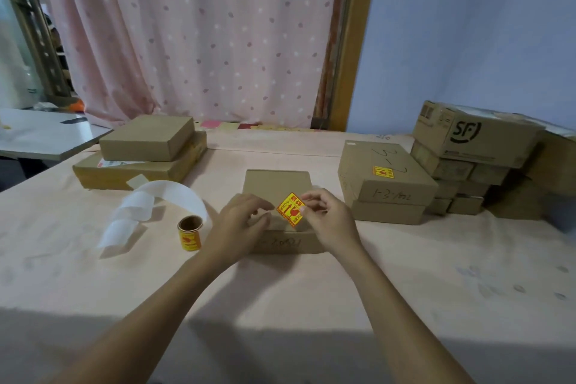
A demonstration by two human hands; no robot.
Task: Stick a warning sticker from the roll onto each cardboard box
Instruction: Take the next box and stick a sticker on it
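A small cardboard box (277, 184) lies in the middle of the table in front of me. My right hand (327, 215) pinches a yellow and red warning sticker (291, 209) by its right corner, held tilted just above the box top. Beside the sticker hovers my left hand (240, 221), over the box's left part, fingers loosely curled and holding nothing. The sticker roll (189, 233) stands upright left of the box, and a long strip of white backing paper (149, 206) trails from it.
Two stacked boxes (143, 150) sit at the back left. Right of centre stands a stack (386, 181) whose top box bears a sticker (383, 172). A pile of boxes with an SF-marked one (477, 137) is at the far right. A pink curtain hangs behind.
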